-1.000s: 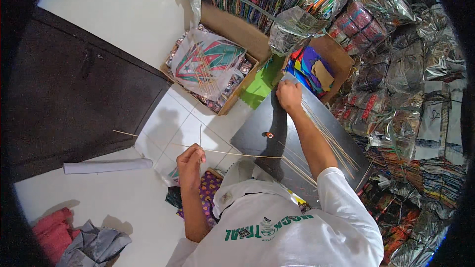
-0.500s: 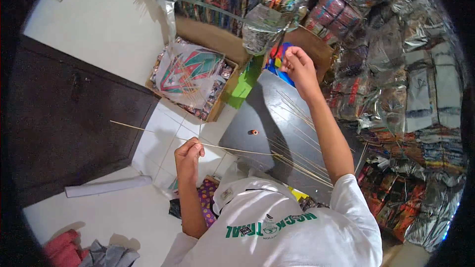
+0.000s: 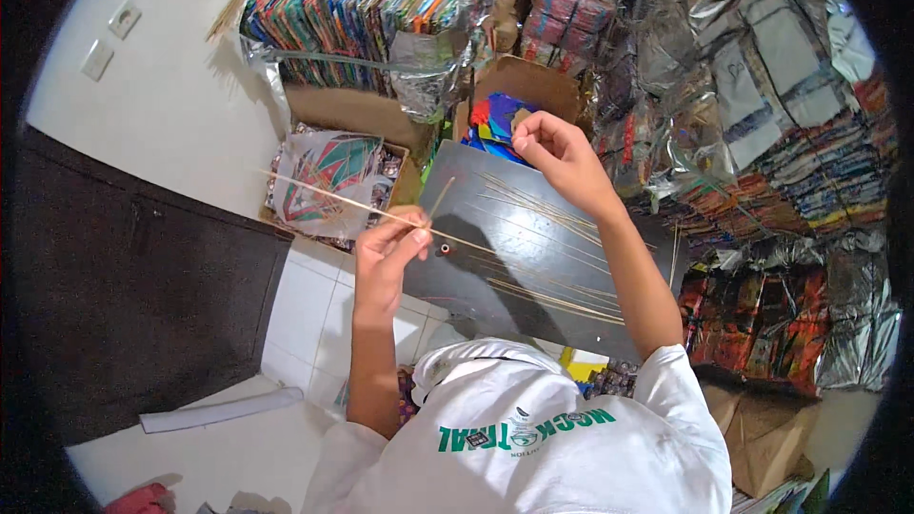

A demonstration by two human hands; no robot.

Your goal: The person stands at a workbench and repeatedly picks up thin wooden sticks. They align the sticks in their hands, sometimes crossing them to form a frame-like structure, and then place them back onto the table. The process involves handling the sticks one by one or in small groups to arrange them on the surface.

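Observation:
My left hand (image 3: 388, 257) is closed in a pinch around thin bamboo sticks (image 3: 333, 196). One long stick runs slantwise through its fingers, and a second crosses it near the fingertips. My right hand (image 3: 562, 154) is raised over the far side of the grey table (image 3: 457, 290), thumb and fingers pressed together. Whatever they hold, if anything, is too fine to make out. A small spool (image 3: 445, 247) stands on the table just right of my left hand. Several more loose bamboo sticks (image 3: 557, 300) lie across the tabletop below my right forearm.
Beyond the table sits a cardboard box (image 3: 538, 86) with blue and red sheets. Left of it, another box (image 3: 405, 192) holds patterned kite-like sheets. Wrapped bundles (image 3: 752, 86) are stacked along the right. A dark door (image 3: 133, 266) is at left, with a white roll (image 3: 221, 410) below it.
My left hand has risen and moved right with the sticks, now over the table's left edge. My right hand has come lower, its fingers still pinched. The whole view has shifted.

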